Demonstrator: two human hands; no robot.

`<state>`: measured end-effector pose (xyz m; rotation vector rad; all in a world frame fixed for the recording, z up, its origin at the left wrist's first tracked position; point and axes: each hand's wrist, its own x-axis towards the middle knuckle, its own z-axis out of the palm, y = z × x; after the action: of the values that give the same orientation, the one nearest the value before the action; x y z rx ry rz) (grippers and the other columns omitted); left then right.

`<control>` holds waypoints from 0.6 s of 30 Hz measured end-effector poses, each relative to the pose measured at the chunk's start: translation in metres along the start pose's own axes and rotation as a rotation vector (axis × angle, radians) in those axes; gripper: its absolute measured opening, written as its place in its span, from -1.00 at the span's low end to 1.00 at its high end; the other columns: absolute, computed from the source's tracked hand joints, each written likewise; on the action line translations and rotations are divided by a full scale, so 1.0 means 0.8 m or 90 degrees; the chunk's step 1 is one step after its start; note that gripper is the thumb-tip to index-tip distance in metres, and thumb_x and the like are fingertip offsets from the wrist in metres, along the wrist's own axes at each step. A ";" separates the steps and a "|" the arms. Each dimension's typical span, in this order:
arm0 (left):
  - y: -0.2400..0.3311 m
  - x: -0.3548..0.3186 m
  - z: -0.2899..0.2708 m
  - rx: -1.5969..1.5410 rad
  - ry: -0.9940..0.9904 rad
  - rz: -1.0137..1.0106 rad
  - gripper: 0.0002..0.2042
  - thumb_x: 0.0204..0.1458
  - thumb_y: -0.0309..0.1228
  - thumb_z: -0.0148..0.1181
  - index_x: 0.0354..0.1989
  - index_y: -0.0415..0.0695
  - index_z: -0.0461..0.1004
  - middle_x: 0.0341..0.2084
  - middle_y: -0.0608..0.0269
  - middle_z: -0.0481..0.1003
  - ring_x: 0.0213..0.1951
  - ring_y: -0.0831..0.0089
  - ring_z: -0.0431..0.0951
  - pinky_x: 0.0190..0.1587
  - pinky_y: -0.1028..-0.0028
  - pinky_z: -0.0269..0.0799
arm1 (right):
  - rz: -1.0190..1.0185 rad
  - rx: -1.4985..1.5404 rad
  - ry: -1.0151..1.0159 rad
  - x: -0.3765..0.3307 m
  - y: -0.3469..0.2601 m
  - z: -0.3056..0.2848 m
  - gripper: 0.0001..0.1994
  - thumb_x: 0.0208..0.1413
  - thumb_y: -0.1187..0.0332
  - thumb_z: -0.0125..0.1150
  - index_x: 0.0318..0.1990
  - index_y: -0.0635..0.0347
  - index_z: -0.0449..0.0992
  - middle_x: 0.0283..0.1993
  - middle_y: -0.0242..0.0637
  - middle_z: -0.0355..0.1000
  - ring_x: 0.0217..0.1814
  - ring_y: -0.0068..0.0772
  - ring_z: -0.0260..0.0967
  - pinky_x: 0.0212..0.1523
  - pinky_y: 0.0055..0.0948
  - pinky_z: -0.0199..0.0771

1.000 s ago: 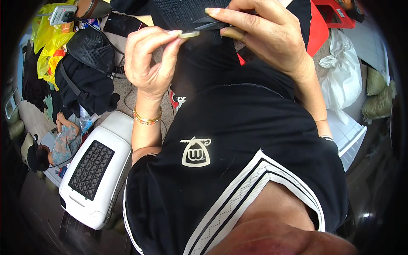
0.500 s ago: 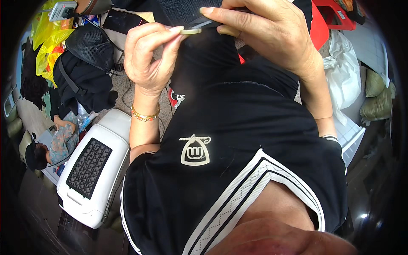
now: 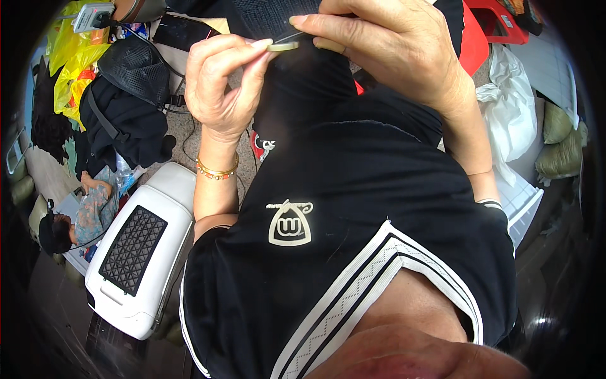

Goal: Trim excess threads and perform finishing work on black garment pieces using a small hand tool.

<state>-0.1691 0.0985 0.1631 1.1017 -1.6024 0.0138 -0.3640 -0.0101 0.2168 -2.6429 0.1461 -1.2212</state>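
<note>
Near the top edge, my left hand (image 3: 224,79) pinches a small, flat, pale-green round piece (image 3: 282,47) between thumb and fingertips, seen almost edge-on. It looks like a narrow roll of tape, though I cannot be sure. A thin translucent strip (image 3: 289,36) stretches from it up to the fingertips of my right hand (image 3: 394,50), which are pinched together just to the right. Both hands are raised above my dark-clothed lap (image 3: 303,88), and the round piece does not touch the right hand.
A white case with a black mesh panel (image 3: 132,249) stands at the left, near another person (image 3: 95,205). Above lie a black bag (image 3: 129,76), yellow plastic bags (image 3: 69,82) and a power strip (image 3: 93,17). White plastic (image 3: 511,107) and a red stool (image 3: 499,22) are at right.
My right hand has shifted slightly left, closer to the round piece. The strip between the hands looks thinner and shorter. My left hand has hardly moved.
</note>
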 end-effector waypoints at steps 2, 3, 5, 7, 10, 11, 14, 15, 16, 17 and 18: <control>-0.001 0.000 0.000 0.000 0.001 0.002 -0.69 -0.25 -0.66 0.46 -0.28 -0.16 0.58 -0.39 0.25 0.50 -0.39 0.50 0.53 -0.37 0.57 0.46 | 0.022 -0.030 -0.062 0.000 -0.001 -0.004 -0.87 -0.06 0.45 0.35 -0.32 0.24 0.60 -0.46 -0.37 0.40 -0.52 -0.44 0.36 -0.56 -0.47 0.35; -0.002 0.001 0.000 -0.001 0.003 0.004 -0.69 -0.26 -0.66 0.46 -0.29 -0.16 0.58 -0.39 0.25 0.50 -0.39 0.50 0.53 -0.37 0.57 0.46 | 0.030 -0.040 -0.083 0.001 -0.003 -0.006 -0.87 -0.06 0.45 0.35 -0.32 0.23 0.60 -0.46 -0.38 0.40 -0.53 -0.44 0.36 -0.56 -0.47 0.34; -0.003 0.000 -0.001 0.003 0.000 -0.001 -0.69 -0.25 -0.65 0.46 -0.28 -0.15 0.58 -0.39 0.25 0.50 -0.38 0.48 0.53 -0.36 0.56 0.46 | 0.114 -0.020 -0.116 0.005 -0.008 -0.009 -0.87 -0.06 0.44 0.35 -0.31 0.22 0.61 -0.47 -0.39 0.41 -0.53 -0.45 0.37 -0.56 -0.48 0.35; -0.004 0.000 -0.003 0.011 -0.002 -0.007 -0.69 -0.25 -0.64 0.46 -0.28 -0.15 0.58 -0.39 0.25 0.50 -0.37 0.47 0.53 -0.35 0.55 0.46 | 0.095 -0.004 -0.064 0.009 -0.006 -0.006 -0.85 -0.07 0.45 0.36 -0.30 0.21 0.61 -0.45 -0.39 0.42 -0.52 -0.45 0.38 -0.54 -0.50 0.36; 0.002 0.004 -0.004 0.028 0.012 0.018 -0.66 -0.24 -0.58 0.49 -0.22 -0.11 0.58 -0.34 0.25 0.49 -0.32 0.41 0.52 -0.31 0.50 0.46 | 0.052 -0.024 0.020 -0.002 0.008 -0.003 -0.75 -0.12 0.52 0.40 -0.20 0.22 0.62 -0.42 -0.33 0.42 -0.51 -0.47 0.41 -0.47 -0.58 0.39; 0.003 0.003 -0.006 0.032 0.004 0.030 -0.65 -0.27 -0.58 0.49 -0.23 -0.09 0.60 -0.32 0.26 0.48 -0.30 0.43 0.51 -0.30 0.51 0.47 | 0.075 -0.014 0.010 -0.006 0.012 -0.007 -0.71 -0.10 0.55 0.39 -0.14 0.26 0.60 -0.36 -0.30 0.42 -0.44 -0.49 0.40 -0.41 -0.58 0.38; 0.005 0.011 -0.014 0.089 -0.098 0.058 -0.64 -0.29 -0.57 0.49 -0.22 -0.06 0.66 -0.25 0.25 0.48 -0.27 0.41 0.51 -0.22 0.49 0.50 | 0.188 0.032 -0.005 -0.019 0.005 -0.027 -0.63 -0.09 0.59 0.38 -0.04 0.31 0.58 -0.22 -0.26 0.43 -0.31 -0.54 0.34 -0.30 -0.61 0.34; 0.001 0.013 -0.009 0.083 -0.089 0.061 -0.63 -0.31 -0.48 0.50 -0.20 -0.05 0.67 -0.29 0.28 0.49 -0.29 0.41 0.50 -0.24 0.48 0.46 | 0.205 0.043 0.030 -0.027 0.010 -0.026 -0.63 -0.10 0.57 0.41 -0.05 0.28 0.59 -0.24 -0.28 0.43 -0.37 -0.57 0.32 -0.37 -0.64 0.32; 0.000 0.017 -0.006 0.099 -0.095 0.067 -0.63 -0.31 -0.43 0.49 -0.20 -0.04 0.67 -0.32 0.31 0.49 -0.31 0.42 0.49 -0.25 0.47 0.43 | 0.217 0.070 0.040 -0.032 0.011 -0.026 -0.63 -0.10 0.58 0.41 -0.06 0.31 0.59 -0.23 -0.26 0.44 -0.36 -0.57 0.33 -0.36 -0.64 0.32; 0.000 0.020 -0.003 0.100 -0.101 0.071 -0.62 -0.31 -0.38 0.49 -0.19 -0.03 0.67 -0.35 0.33 0.49 -0.33 0.42 0.48 -0.27 0.47 0.40 | 0.238 0.087 0.044 -0.036 0.007 -0.031 -0.63 -0.11 0.60 0.41 -0.06 0.33 0.59 -0.21 -0.23 0.45 -0.34 -0.56 0.35 -0.35 -0.65 0.33; -0.001 0.023 -0.009 0.113 -0.102 0.073 -0.62 -0.31 -0.38 0.49 -0.19 -0.03 0.67 -0.35 0.33 0.49 -0.33 0.42 0.48 -0.27 0.47 0.40 | 0.248 0.068 0.039 -0.037 0.003 -0.031 -0.63 -0.11 0.60 0.41 -0.06 0.34 0.59 -0.22 -0.22 0.44 -0.33 -0.58 0.35 -0.35 -0.64 0.34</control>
<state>-0.1615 0.0905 0.1794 1.1685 -1.8344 0.1493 -0.4022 -0.0108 0.2102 -2.3404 0.5598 -1.1395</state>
